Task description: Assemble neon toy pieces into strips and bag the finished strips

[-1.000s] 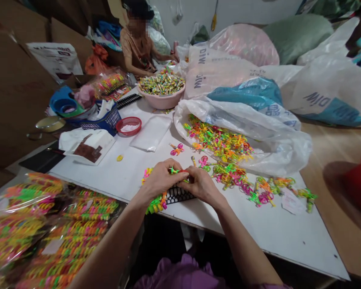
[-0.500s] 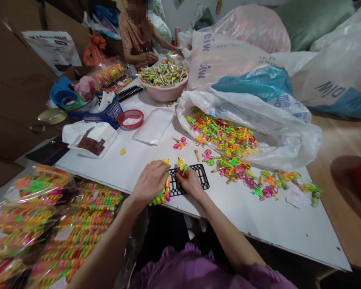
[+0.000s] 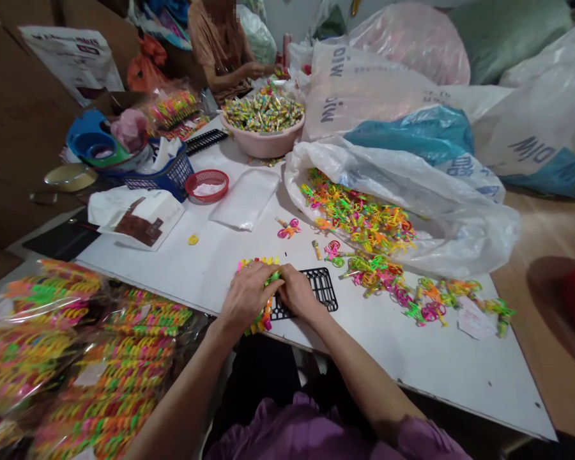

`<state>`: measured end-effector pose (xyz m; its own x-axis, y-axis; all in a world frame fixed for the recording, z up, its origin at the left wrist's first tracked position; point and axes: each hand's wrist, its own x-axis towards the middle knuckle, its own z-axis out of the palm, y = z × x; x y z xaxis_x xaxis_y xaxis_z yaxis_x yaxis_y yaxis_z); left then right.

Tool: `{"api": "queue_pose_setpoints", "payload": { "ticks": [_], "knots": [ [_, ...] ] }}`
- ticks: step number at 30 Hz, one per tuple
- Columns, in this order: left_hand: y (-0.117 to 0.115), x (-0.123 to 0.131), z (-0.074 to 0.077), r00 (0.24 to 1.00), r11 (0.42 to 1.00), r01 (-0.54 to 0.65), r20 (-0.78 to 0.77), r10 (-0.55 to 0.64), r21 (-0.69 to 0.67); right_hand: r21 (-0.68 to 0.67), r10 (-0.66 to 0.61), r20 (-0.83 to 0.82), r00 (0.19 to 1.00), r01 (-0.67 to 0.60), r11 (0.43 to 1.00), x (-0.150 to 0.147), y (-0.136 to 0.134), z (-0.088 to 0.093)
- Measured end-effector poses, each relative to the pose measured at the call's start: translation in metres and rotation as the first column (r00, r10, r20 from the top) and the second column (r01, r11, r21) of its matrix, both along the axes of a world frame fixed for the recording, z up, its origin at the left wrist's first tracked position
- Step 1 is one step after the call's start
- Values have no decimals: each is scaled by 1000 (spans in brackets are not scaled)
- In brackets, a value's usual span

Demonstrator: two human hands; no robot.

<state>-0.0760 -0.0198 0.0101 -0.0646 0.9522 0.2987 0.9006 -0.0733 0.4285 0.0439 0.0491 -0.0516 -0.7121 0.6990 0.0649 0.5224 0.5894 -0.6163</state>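
A black plastic rack (image 3: 326, 289) lies near the table's front edge, its left part packed with bright small plastic toys (image 3: 263, 319). My left hand (image 3: 250, 289) is closed over these toys, fingers curled at their right side. My right hand (image 3: 297, 291) meets it above the rack, fingers closed on a small green and yellow plastic toy (image 3: 272, 276), mostly hidden between the hands. To the right, a loose pile of toys with wheel-shaped parts (image 3: 378, 271) spreads from an open white sack (image 3: 460, 239). One pink and orange toy (image 3: 288, 227) lies apart behind the rack.
A pink basin (image 3: 263, 142) of small wrapped tubes stands at the back, near another person (image 3: 220, 51). Blue basket (image 3: 172, 176), red basket (image 3: 208, 185) and clear plastic bags (image 3: 244, 201) are at left. Packed toy bundles (image 3: 100, 364) lie lower left; large sacks (image 3: 378, 83) behind.
My right hand has moved left with the toy and now touches my left hand over the rack. The other person's hands have shifted. The view has moved slightly.
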Motion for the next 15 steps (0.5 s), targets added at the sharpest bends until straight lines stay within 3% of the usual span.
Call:
{"api": "queue_pose_setpoints", "payload": {
  "ticks": [3, 5, 7, 9, 11, 13, 15],
  "knots": [
    [-2, 2, -1, 999, 1000, 20, -51, -19, 18, 11, 11, 26, 1000, -11, 1000, 1, -3, 3],
    [-3, 2, -2, 995, 998, 57, -78, -54, 33, -67, 63, -17, 998, -64, 996, 8, 6, 5],
    [-4, 2, -5, 992, 994, 80, -102, -73, 68, -181, 184, -55, 981, -191, 965, 13, 29, 10],
    [-4, 2, -8, 989, 989, 89, -124, -74, 122, -183, 222, -30, 975, -224, 957, 10, 63, 23],
    [-6, 4, -9, 987, 983, 93, -141, -71, 160, 1, 46, 63, 997, -46, 999, -8, 99, 40],
    [-8, 4, -11, 987, 980, 95, -147, -69, 174, 183, -152, 170, 974, 120, 976, -36, 127, 52],
    [-11, 2, -15, 985, 980, 104, -154, -78, 169, 220, -179, 232, 956, 128, 967, -65, 138, 54]
  ]
}}
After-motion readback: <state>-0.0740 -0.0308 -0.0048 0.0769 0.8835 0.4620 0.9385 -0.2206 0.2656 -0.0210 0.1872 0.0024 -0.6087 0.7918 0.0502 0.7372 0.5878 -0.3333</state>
